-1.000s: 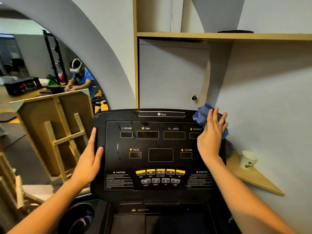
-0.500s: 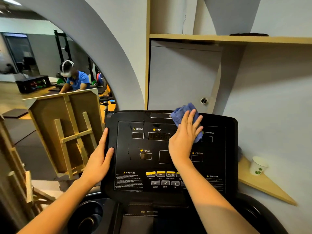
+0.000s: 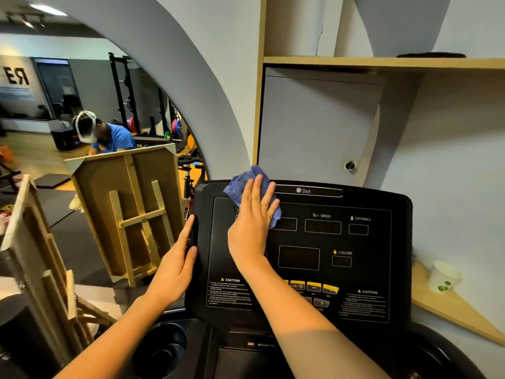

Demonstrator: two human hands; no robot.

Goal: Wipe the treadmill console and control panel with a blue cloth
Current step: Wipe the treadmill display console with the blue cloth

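Note:
The black treadmill console fills the middle of the view, with dark display windows and a row of yellow buttons low on the panel. My right hand lies flat on the upper left of the panel, pressing the blue cloth against it; the cloth sticks out above and beside my fingers. My left hand grips the console's left edge, thumb on the front face. The left displays are hidden under my right hand.
A paper cup stands on a wooden corner shelf right of the console. A wall cabinet is behind it. Wooden frames lean at the left, with a cup holder below. A person in blue is bent over far back.
My right hand has swept the cloth leftward along the top of the panel, from the right corner to the upper left. My left hand stays on the left edge.

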